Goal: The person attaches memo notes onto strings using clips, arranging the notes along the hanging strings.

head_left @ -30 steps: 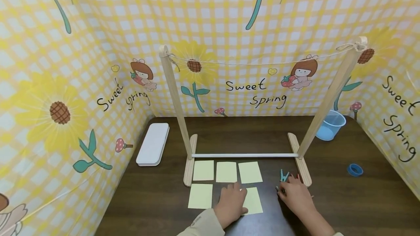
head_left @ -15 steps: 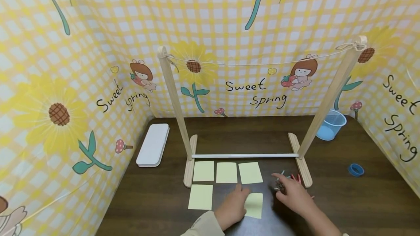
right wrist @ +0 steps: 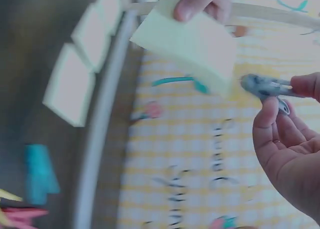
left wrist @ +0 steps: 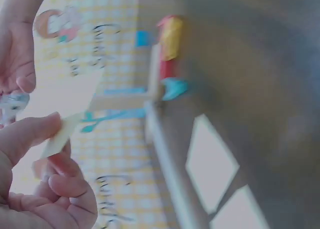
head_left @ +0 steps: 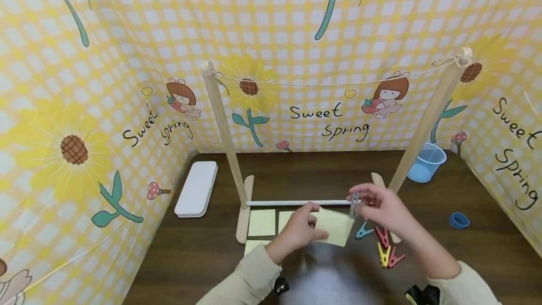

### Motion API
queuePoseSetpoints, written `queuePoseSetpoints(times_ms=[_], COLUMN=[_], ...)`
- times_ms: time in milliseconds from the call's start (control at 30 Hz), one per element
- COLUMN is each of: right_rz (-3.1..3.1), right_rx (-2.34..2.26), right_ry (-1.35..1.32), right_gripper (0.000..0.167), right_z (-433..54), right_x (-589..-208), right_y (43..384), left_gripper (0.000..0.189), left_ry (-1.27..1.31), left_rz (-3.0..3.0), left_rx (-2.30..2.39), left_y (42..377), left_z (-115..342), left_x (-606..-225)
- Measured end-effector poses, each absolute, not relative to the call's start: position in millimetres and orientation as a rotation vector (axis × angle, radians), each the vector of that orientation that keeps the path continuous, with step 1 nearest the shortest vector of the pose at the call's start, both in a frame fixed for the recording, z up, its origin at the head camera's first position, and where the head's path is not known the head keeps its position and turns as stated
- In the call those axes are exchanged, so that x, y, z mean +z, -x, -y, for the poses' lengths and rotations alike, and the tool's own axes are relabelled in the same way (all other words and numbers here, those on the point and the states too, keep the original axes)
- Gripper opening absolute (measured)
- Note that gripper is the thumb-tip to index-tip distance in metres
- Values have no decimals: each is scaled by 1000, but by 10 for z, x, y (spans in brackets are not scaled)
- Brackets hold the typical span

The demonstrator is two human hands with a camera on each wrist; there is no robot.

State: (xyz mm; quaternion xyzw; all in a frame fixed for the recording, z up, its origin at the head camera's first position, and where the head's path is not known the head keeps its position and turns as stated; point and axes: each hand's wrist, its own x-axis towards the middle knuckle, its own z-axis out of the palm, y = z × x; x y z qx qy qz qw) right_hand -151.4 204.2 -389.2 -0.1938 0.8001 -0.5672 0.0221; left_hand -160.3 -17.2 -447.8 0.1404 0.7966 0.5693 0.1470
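My left hand (head_left: 296, 230) pinches a pale yellow sticky note (head_left: 335, 228) between thumb and fingers, raised over the table. At its right edge, my right hand (head_left: 384, 208) holds a grey clothespin (head_left: 354, 205). A narrow gap shows between clothespin and note in the right wrist view. More sticky notes (head_left: 261, 222) lie below, partly hidden by my left hand and sleeve. Beneath my right arm are a teal clothespin (head_left: 364, 231), a yellow clothespin (head_left: 384, 254) and two red ones, including a red clothespin (head_left: 395, 258).
A wooden frame (head_left: 226, 131) stands behind the hands, with a string (head_left: 296, 83) tied between its post tops and a white crossbar (head_left: 292, 203) low down. A white case (head_left: 196, 189) lies left; a blue bucket (head_left: 426, 164) and blue ring (head_left: 459, 220) are right.
My left hand has slid a note toward me, then lifted it from the table. My right hand has picked up the grey clothespin from the pile and brought it up beside the note.
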Motion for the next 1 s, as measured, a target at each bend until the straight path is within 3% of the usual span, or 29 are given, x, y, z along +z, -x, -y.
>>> queuePoseSetpoints(times_ms=[100, 167, 533, 767, 1000], right_rz=[-2470, -2492, -2330, -2247, -2307], right_rx=[-1835, -1907, -2484, -2562, -2509], right_ry=[624, 683, 1025, 933, 819], right_gripper=[28, 27, 22, 18, 17], right_z=[-2029, -2006, -1768, -1664, -1630], right_x=[-3559, -3364, -2380, -1938, -1796], right_y=[1571, 1610, 1966, 2163, 2268], left_gripper=[21, 16, 28, 24, 23], left_ry=[-416, -416, -386, -489, -535], left_rz=[-2295, -2293, -1996, -1903, -1860], left_rx=[1737, 1807, 2280, 2404, 2458], left_y=[1759, 1854, 2204, 2355, 2471], left_z=[185, 192, 104, 16, -10], left_x=[-4271, -4127, -3267, -3008, -2918])
